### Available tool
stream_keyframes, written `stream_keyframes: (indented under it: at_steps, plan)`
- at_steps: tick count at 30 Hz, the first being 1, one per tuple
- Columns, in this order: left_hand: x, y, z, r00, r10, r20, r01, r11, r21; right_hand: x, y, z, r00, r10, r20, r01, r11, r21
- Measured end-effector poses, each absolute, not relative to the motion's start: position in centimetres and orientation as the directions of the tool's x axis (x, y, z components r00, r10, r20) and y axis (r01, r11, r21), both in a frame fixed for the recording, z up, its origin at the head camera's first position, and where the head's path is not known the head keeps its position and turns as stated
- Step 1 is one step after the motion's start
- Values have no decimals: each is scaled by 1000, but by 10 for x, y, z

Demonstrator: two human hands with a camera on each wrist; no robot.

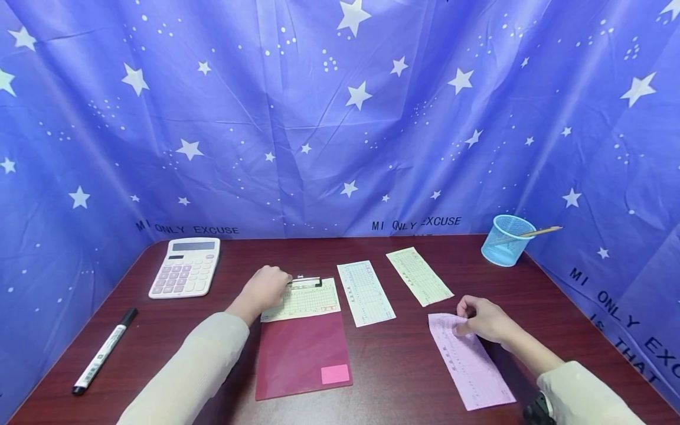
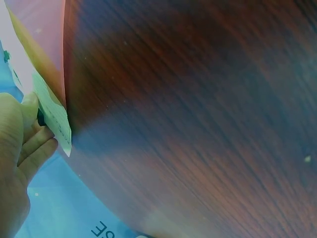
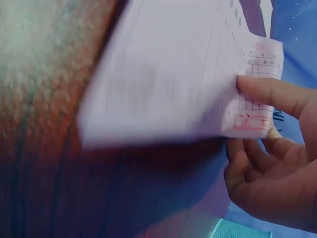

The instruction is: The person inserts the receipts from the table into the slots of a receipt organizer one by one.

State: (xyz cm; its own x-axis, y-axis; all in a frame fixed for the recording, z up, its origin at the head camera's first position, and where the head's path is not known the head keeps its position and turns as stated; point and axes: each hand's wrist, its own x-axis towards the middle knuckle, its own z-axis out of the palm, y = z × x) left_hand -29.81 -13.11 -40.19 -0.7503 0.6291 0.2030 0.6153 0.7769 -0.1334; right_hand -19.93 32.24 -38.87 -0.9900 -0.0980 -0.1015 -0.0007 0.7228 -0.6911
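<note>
A red clipboard (image 1: 303,354) lies left of centre, a pale yellow slip (image 1: 310,301) across its top by the metal clip (image 1: 305,282). My left hand (image 1: 267,289) is at the clip's left side; in the left wrist view the hand (image 2: 17,153) has its thumb on the slip (image 2: 52,111) and its fingers behind. To the right, my right hand (image 1: 484,320) pinches the upper end of a pink slip (image 1: 470,366). Seen from the right wrist, the thumb of that hand (image 3: 282,153) lies on the pink slip (image 3: 163,74), with curled fingers beneath.
Two more slips, one whitish (image 1: 366,293) and one yellow-green (image 1: 419,276), lie between the hands. A calculator (image 1: 185,268) and a black-capped marker (image 1: 105,351) are at the left. A blue mesh cup (image 1: 504,242) holding a pencil (image 1: 542,231) stands at the back right.
</note>
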Motion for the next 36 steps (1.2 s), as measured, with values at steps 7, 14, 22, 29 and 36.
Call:
stream_keyframes:
  at_steps: [7, 14, 22, 29, 36]
  plan:
    - [-298, -131, -402, -742, 636, 212, 621, 772, -140, -203, 328, -384, -978, -145, -151, -13, 764, -645]
    - [-299, -129, -402, -750, 629, 204, 615, 777, -133, -203, 336, -379, -960, -196, -202, -31, 785, -618]
    - [-299, -128, -402, -754, 630, 187, 609, 777, -161, -204, 349, -374, -904, -352, -242, -84, 701, -708]
    - [-298, -128, -401, -775, 613, 154, 593, 790, -156, -203, 356, -365, -882, -419, -217, -142, 675, -724]
    - [-297, -129, -401, -764, 622, 174, 603, 783, -152, -202, 362, -356, -907, -395, -147, -175, 669, -722]
